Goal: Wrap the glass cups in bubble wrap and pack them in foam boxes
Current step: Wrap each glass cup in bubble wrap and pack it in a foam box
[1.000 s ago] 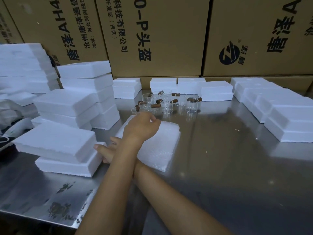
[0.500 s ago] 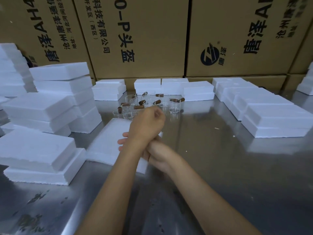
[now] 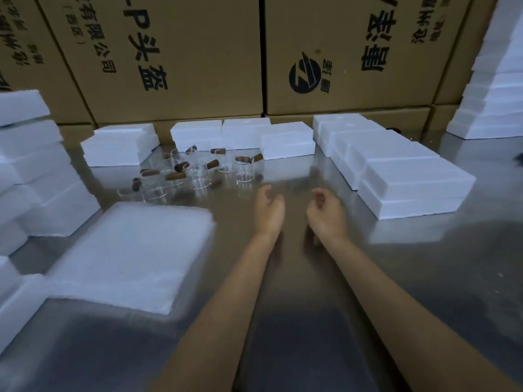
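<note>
Brown cardboard cartons (image 3: pixel 198 58) printed with black characters formed a wall along the far edge of the steel tabletop (image 3: pixel 311 321). White foam boxes stood all around: a tall stack at the left (image 3: pixel 31 165), a stepped row at the right (image 3: pixel 402 176), a few low ones along the back (image 3: pixel 243 132) and a tower at the far right edge (image 3: pixel 498 80). A thick pad of bubble wrap sheets (image 3: pixel 127 256) lay flat on the tabletop at left of centre, near the left forearm. Beyond it, between the pad and the back row of foam boxes, the glass cups (image 3: pixel 198 172) with brown side handles stood clustered together, some upright and some too blurred to tell.

Both bare forearms reached forward over the middle of the tabletop. The left hand (image 3: pixel 268 210) and the right hand (image 3: pixel 325 212) hovered side by side, apart from each other, just short of the cups. The fingers of each hand were loosely curled and apart, holding nothing.
</note>
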